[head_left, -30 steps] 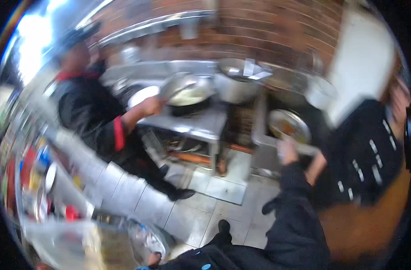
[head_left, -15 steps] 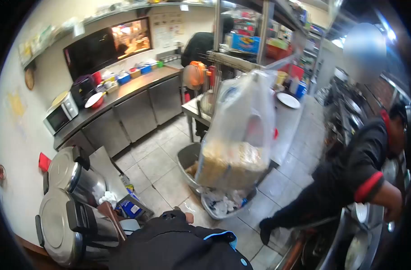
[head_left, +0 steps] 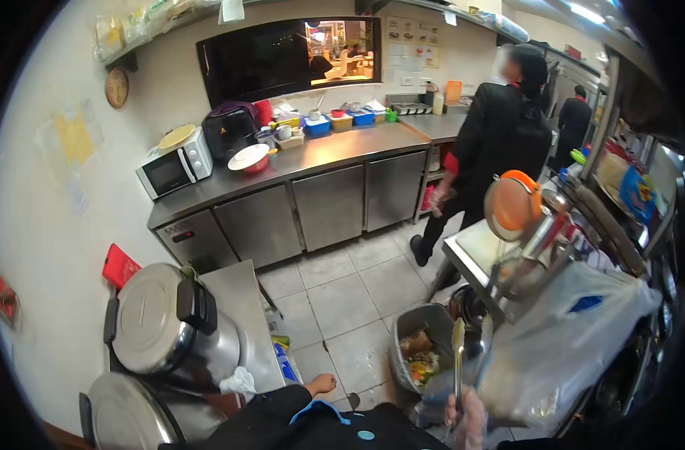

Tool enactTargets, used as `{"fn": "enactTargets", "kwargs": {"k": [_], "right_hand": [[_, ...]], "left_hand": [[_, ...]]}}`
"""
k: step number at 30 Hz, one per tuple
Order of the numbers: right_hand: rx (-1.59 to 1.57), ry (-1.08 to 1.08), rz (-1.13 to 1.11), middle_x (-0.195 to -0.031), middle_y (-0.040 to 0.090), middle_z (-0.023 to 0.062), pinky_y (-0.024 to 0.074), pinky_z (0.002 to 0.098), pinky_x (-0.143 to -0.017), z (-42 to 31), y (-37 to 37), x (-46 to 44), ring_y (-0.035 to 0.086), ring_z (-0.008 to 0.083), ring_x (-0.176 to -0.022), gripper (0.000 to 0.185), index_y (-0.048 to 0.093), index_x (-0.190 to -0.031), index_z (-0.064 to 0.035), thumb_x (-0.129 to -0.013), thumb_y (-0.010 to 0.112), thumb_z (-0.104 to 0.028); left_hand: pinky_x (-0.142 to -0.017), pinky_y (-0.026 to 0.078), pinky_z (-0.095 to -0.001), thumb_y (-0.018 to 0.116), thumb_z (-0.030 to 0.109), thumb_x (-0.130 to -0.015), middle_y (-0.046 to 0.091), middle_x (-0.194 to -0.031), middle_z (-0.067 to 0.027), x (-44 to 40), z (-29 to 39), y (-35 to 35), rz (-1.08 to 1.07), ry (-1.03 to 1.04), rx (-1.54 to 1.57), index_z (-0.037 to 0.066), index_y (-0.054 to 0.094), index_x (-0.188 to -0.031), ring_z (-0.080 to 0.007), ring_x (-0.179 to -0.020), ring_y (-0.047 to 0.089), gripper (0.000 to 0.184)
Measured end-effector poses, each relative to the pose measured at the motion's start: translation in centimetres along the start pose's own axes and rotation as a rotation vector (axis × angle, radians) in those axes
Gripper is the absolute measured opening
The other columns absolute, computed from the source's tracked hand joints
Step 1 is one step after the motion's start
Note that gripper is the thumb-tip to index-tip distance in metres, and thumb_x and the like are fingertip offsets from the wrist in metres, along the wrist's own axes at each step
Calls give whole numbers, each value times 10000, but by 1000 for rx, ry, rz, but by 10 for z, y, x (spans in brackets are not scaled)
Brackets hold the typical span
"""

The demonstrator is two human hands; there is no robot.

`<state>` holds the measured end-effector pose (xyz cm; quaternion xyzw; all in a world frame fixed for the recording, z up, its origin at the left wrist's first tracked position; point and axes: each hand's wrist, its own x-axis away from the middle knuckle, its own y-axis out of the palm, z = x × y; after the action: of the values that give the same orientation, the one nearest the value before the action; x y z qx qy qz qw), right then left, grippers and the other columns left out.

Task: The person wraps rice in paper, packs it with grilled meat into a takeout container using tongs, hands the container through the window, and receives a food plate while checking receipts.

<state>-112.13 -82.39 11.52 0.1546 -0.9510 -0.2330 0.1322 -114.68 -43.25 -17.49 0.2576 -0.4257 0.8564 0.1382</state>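
Right hand (head_left: pixel 468 421), gloved, fingers grasping metal tongs (head_left: pixel 458 364) before the right rim of a grey bin (head_left: pixel 419 321); left hand (head_left: pixel 322 385), fingers curled inward.

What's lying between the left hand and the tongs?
In the head view, tiled floor, then the grey bin, lies between the left hand and the tongs.

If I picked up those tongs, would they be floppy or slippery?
The tongs in the right hand look like shiny metal, so they're probably stiff. They're long and narrow, so likely fairly light. Their shine suggests they might slip.
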Motion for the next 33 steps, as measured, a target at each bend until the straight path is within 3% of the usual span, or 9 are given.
{"fn": "enactTargets", "kwargs": {"k": [2,4,6,11,16,20,22,24,33], "right_hand": [[-92,132,103,-777,570,83,432,263,-455,7,13,-64,530,156,-557,420,505,-1165,-32,-929,491,-379],[-177,218,156,-735,556,74,443,292,-465,19,23,-135,525,155,-563,370,526,-1023,-28,-903,542,-378],[-209,292,152,-730,553,74,444,296,-470,31,34,-206,525,162,-561,342,528,-1010,-33,-898,555,-355],[-349,513,148,-703,527,78,451,304,-519,46,51,-373,521,183,-575,233,519,-925,-48,-881,592,-265],[-308,455,94,-681,499,74,436,299,-501,14,77,-507,507,178,-568,222,499,-902,-39,-890,572,-249],[-94,250,192,-679,494,47,444,283,-482,-23,74,-570,493,156,-537,238,536,-921,-55,-907,546,-292],[-150,112,340,-658,496,33,400,273,-450,-48,74,-583,461,138,-489,242,524,-859,-72,-875,591,-304],[141,90,449,-677,463,4,351,275,-457,-77,80,-585,392,109,-510,317,541,-863,-88,-920,501,-398],[147,-312,981,-705,464,1,357,270,-496,-139,76,-687,401,103,-563,353,570,-928,-66,-935,476,-407]], "left_hand": [[-784,491,-454,541,279,-770,650,-906,-207,-11,-16,-2,180,-17,201,32,672,-865,-379,-876,617,296],[-769,493,-471,550,302,-787,650,-869,-200,-41,-59,20,19,-96,305,42,666,-848,-378,-863,618,291],[-618,500,-389,486,286,-870,644,-732,-128,-37,-76,10,-6,400,-399,82,646,-846,-261,-660,632,261],[-612,497,-383,483,279,-874,641,-731,-128,-88,-98,-75,-32,-303,30,83,646,-848,-251,-656,629,257],[-606,495,-376,480,273,-877,639,-730,-128,-166,-104,-174,203,-605,198,83,645,-851,-241,-651,626,253],[-628,494,-377,514,276,-845,645,-766,-133,-265,-83,-249,204,-429,269,88,653,-851,-243,-683,630,234],[-678,494,-384,583,288,-778,660,-839,-143,-327,-62,-288,85,-167,329,97,670,-849,-254,-749,640,222],[-740,495,-382,612,290,-739,668,-873,-142,-389,-50,-307,66,8,156,109,678,-895,-277,-845,641,248],[-733,499,-390,562,294,-805,668,-923,-141,-638,28,-478,-189,59,42,67,653,-988,-303,-828,642,306]]}}
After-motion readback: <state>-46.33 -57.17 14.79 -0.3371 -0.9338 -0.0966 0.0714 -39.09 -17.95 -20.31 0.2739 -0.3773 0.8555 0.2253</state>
